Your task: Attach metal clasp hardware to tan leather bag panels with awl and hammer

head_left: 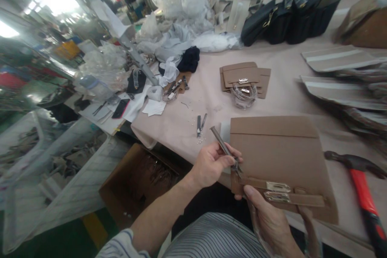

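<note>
**Brown Panel: Clasps Seated, Left Edge in Work**

The brown panel [272, 149] is lying on the tabletop [208, 84], directly before the person. The left hand [208, 165] is gripping a metal tool [221, 140], fingers closed, slanting it over the panel's left edge. The right hand [269, 213] is pinching the near left corner, thumb uppermost. Two metal clasps [278, 187] are already sitting on the panel; the corner is apparently still awaiting completion. The hammer [363, 189] is lying unheld at right.
</note>
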`<state>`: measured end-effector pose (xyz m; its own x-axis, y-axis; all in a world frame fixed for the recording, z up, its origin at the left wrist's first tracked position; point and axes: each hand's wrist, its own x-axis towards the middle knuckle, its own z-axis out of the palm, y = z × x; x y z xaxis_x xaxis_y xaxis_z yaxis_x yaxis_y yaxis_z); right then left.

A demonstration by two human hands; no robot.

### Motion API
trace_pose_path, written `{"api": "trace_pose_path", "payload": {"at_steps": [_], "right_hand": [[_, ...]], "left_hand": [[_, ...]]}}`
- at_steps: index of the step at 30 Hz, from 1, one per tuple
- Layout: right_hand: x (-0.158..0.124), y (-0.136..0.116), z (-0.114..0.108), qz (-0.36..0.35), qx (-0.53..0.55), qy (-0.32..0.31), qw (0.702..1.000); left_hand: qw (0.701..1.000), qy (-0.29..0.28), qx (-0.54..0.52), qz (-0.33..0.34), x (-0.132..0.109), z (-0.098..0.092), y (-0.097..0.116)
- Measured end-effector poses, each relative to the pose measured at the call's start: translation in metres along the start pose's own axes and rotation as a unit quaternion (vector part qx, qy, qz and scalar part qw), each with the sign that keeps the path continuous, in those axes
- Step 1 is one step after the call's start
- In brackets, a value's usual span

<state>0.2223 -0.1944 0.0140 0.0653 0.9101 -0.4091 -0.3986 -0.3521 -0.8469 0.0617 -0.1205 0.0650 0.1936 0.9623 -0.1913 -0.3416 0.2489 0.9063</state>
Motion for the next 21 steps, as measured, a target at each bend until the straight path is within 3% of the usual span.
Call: {"api": "trace_pose_path", "payload": {"at_steps": [5, 11, 21], "right_hand": [[-0.002, -0.003, -0.007, -0.020, -0.027, -0.044, 0.998], [-0.004, -0.009, -0.009, -0.038, -0.047, -0.085, 0.995], [-0.005, -0.013, -0.007, -0.066, -0.040, -0.064, 0.995]], "left_hand": [[0.999, -0.007, -0.030, -0.036, -0.005, 0.000, 0.003], [0.999, -0.007, -0.054, -0.002, -0.017, 0.006, 0.008], [0.997, -0.017, -0.072, 0.024, -0.023, 0.008, 0.003]]}}
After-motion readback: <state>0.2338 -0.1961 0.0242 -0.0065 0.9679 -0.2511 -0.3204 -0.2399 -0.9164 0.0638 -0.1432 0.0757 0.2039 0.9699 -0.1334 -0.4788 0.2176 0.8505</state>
